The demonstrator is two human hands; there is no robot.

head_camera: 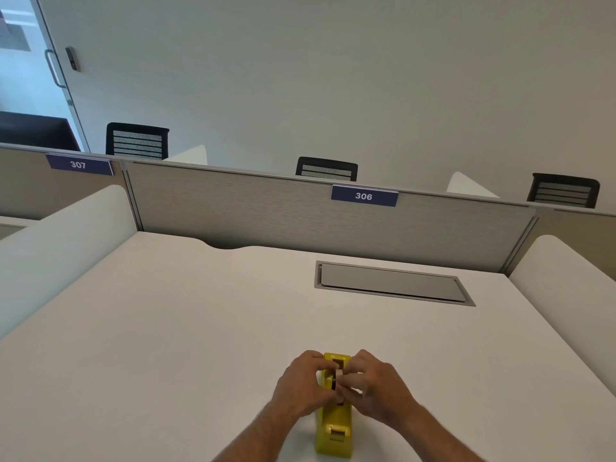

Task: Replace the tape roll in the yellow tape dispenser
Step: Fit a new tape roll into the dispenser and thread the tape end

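Note:
A yellow tape dispenser (334,428) stands on the white desk (166,328) near its front edge, cutter end toward me. My left hand (301,383) grips its left side at the roll slot. My right hand (373,385) pinches a whitish tape roll (339,378) at the top of the slot, edge-on and partly hidden by my fingers. A dark core piece shows beside the roll inside the slot. How deep the roll sits I cannot tell.
A grey cable hatch (393,283) is set flush in the desk at the back right. Grey partition panels (266,208) with labels 306 and 307 close off the far edge, with white side screens (60,241) left and right. Black chairs stand beyond.

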